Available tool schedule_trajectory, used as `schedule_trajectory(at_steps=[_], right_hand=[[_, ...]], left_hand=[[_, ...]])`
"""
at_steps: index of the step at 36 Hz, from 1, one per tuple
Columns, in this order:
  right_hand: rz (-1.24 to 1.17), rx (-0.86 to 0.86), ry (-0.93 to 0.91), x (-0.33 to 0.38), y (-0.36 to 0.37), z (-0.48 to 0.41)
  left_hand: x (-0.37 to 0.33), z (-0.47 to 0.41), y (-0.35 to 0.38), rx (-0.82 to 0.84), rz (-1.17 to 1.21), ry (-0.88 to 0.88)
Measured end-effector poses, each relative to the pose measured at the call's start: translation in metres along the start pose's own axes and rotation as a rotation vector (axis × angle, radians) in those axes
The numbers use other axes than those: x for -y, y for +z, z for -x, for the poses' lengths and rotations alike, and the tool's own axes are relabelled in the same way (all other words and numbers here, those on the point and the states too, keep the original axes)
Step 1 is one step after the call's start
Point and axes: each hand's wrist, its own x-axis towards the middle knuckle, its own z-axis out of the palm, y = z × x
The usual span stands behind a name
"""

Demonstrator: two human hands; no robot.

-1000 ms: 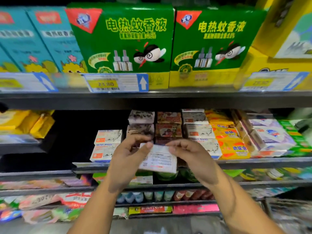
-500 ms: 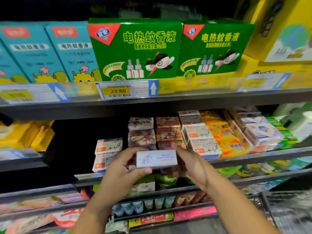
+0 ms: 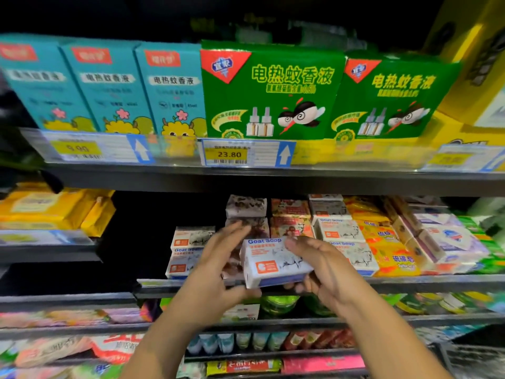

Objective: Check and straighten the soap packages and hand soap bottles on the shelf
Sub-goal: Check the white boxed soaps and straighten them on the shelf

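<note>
R hand (image 3: 325,272) grips goat soap box (image 3: 273,265), thumb on top; L hand (image 3: 216,272) fingers straight, thumb under corner.

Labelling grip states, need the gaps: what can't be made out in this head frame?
Head view only:
- left hand: motion blur; whether it grips the Goat Soap box is unclear.
- brown-patterned soap stack: lower packs hidden behind the left hand.
- right price tag: blurred, cut by the edge, unreadable.
- bottom-shelf packs: blurred labels.

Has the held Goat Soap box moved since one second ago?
Yes. The Goat Soap box has turned its front face up and shifted right, toward the shelved Goat Soap stack.
</note>
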Motion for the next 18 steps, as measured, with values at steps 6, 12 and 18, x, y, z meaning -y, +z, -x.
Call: schedule_trajectory(at_steps=[6, 12, 18], right_hand=[[0.08, 0.148, 0.035, 0.006, 0.003, 0.004], [0.387, 0.197, -0.024, 0.01, -0.004, 0.002], [0.568, 0.253, -0.296, 0.01, 0.001, 0.005]], left_hand=[[0.003, 0.0, 0.004, -0.141, 0.037, 0.169], [-0.012, 0.011, 0.007, -0.24, 0.51, -0.235], [-0.023, 0.004, 0.007, -0.347, 0.661, -0.377]])
